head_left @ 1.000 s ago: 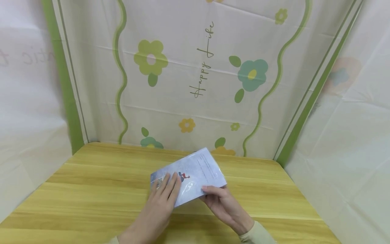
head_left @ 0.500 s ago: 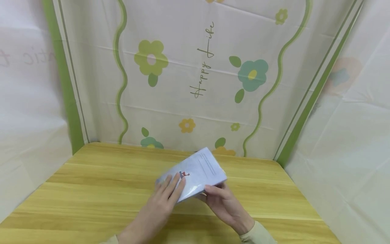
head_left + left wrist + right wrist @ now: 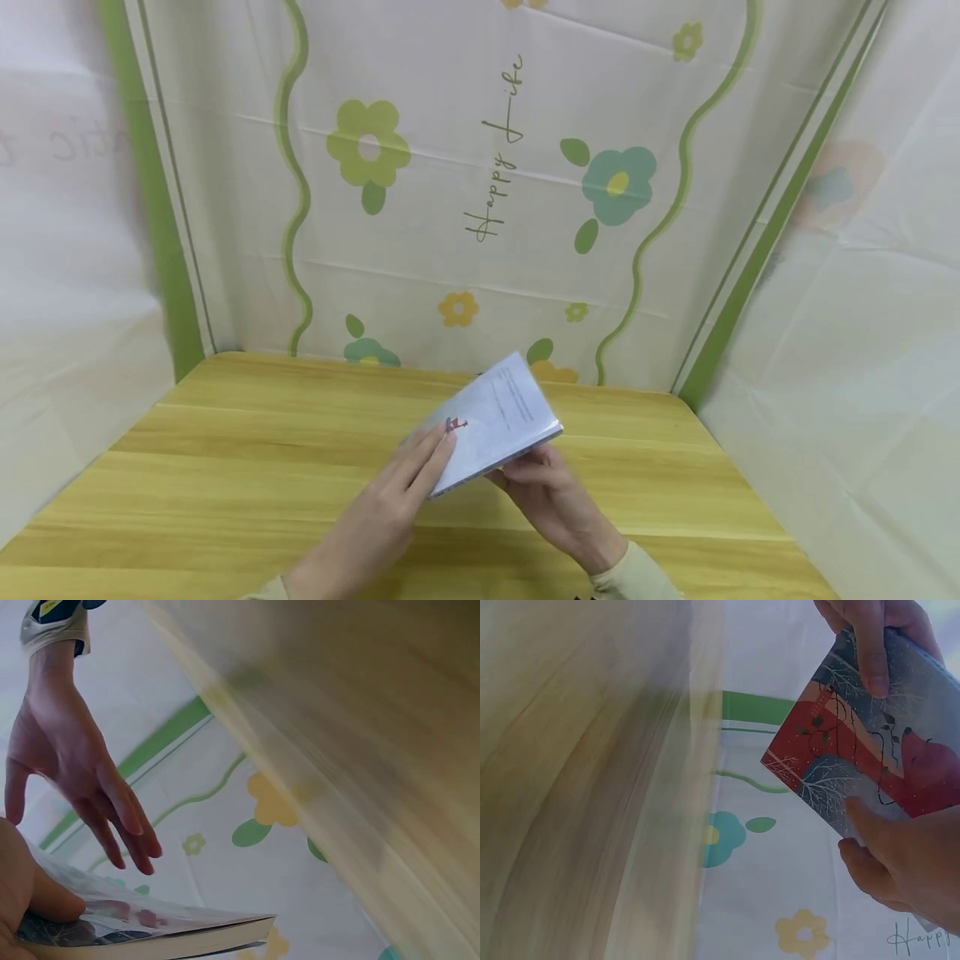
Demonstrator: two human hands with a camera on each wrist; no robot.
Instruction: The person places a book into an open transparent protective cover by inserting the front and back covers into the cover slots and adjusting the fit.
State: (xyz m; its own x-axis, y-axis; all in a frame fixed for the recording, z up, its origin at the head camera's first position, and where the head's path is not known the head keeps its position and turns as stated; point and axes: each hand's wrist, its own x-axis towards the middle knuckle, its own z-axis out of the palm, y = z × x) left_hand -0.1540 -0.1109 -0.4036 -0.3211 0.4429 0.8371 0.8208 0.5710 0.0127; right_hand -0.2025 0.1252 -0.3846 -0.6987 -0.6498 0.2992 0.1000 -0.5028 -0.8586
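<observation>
A book [image 3: 498, 417] with a pale blue back cover is held tilted above the table. My left hand [image 3: 382, 508] grips its left part, fingers over the back cover; in the right wrist view the left thumb [image 3: 874, 667] lies on the other cover, which has a red animal and bare white trees. Under the book's right part is my right hand [image 3: 558, 504]. In the left wrist view the right hand [image 3: 71, 750] appears with loosely extended fingers, apart from the book's page edge [image 3: 187, 941]. Its fingertips are partly hidden by the book in the head view.
A wooden table [image 3: 225, 467] lies below the hands. Behind it hangs a white curtain [image 3: 435, 225] printed with flowers and green wavy lines. Pale sheets [image 3: 67, 275] close in the left and right sides.
The book has tilted so its lower edge shows more. My right thumb has left the upper cover and moved beneath the book. My left hand keeps its hold.
</observation>
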